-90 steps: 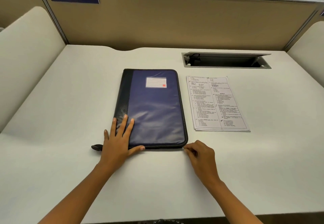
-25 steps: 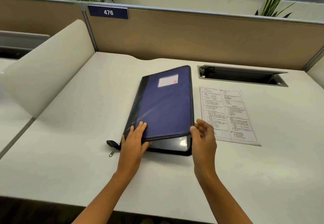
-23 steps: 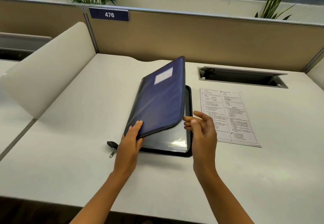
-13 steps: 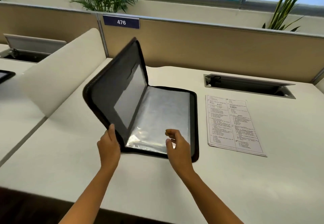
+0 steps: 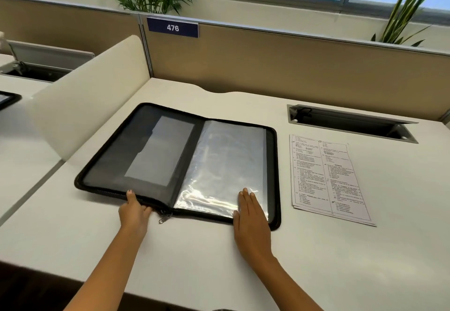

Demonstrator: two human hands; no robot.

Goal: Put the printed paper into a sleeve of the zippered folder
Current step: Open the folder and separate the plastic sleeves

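Black-edged and lying open flat, the zippered folder (image 5: 155, 155) is resting at the desk's (image 5: 341, 250) centre. At its 7 o'clock edge, the left hand (image 5: 134, 211) is pinching the cover rim, thumb on top. Moving right, the right hand (image 5: 250, 213) is pressing flat, fingers extended and grasping nothing, at the 5 o'clock corner of the clear plastic sleeves (image 5: 224, 164). The printed paper (image 5: 326, 177) is lying untouched at 3 o'clock, just beside the folder. The glossy sleeves are looking slippery and clingy; a thin sheet could be buckling or catching at a sleeve's mouth.
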